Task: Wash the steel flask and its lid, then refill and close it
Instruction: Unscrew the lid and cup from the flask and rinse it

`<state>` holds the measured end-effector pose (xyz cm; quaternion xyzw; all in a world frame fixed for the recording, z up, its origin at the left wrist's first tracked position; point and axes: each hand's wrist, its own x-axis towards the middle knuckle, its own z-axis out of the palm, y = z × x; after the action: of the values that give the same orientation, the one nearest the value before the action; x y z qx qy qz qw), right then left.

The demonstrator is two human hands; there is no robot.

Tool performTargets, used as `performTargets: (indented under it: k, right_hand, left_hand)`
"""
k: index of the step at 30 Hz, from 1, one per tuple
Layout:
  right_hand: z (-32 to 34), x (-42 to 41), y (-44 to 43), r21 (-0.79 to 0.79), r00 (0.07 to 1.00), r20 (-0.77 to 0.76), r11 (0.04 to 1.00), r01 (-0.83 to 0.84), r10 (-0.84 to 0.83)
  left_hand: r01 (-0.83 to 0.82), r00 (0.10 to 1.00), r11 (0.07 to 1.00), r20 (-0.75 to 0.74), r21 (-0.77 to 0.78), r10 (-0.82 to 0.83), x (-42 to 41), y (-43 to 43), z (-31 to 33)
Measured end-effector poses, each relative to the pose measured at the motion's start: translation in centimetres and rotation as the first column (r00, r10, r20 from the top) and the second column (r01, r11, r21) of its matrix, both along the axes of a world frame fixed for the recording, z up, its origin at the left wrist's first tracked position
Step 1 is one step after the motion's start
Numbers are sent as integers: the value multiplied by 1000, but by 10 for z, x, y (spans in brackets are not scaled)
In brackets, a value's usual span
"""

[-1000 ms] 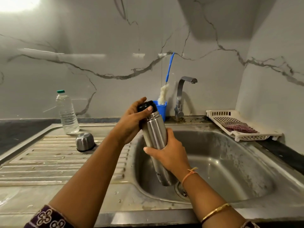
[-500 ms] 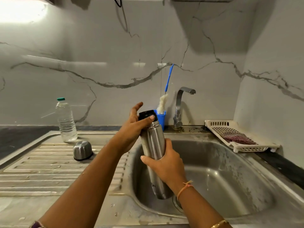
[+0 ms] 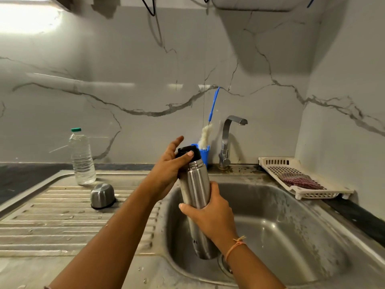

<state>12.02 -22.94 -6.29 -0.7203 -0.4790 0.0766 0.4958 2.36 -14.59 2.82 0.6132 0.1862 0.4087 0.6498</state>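
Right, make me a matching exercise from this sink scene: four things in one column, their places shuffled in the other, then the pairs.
Things:
1. steel flask
2. steel cup
3. water bottle
4. bottle brush

Places:
A. standing in the blue holder beside the tap
B. mouth down on the draining board
C. held over the sink by the left hand and right hand
D. upright at the back of the draining board

Pairs: 1-C, 2-B, 3-D, 4-A
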Motion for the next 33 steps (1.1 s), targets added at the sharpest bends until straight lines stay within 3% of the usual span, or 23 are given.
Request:
performTargets:
  k: [6,10,12,15,17,20,23,25,28,31,33]
  right_hand:
    - [-1,-2,1,-37,999,36,999,-6,8]
    - [0,-5,-1,-32,995,99,999,-4,7]
    - [2,-4,-2,-19,996,85,1000,-13,15]
    - [3,0,-3,11,1000,12,1000,-23,23]
    - [3,1,-3,20,1000,2,1000,-15,14]
    - [2,-2,-1,3,998,62,999,32,-32]
    - [2,-2,-1,-15,983,158,995,102,-99]
    - [3,-2,-1,-32,979,186,995,95,-88]
    - [3,-2,-2,-17,986,151,997,70,-67]
    - [2,-2,-2,-5,990,124,997,71,-69]
    - [3,-2,-1,-11,990,124,997,75,-73]
  left_hand:
    - [-254,967,964,18,-75,256,8,-7,-1]
    - [-380,919,923,-91,58,384,11,-5,1]
    - [-282,946,952,-129,117,296,7,-3,4]
    - [75,995,996,-67,42,-72,-4,0,9]
    - [122,990,990,-74,75,-116,-8,5,9]
    - [-76,996,995,-44,58,78,-3,4,7]
    - [-331,940,938,-45,106,337,5,-3,6]
    - [-385,910,907,-92,171,404,8,-3,6]
    - [-220,950,958,-182,182,253,5,-1,8]
    - [33,996,998,-89,51,-28,-3,5,10]
    - [33,998,997,-64,76,-28,-5,8,7]
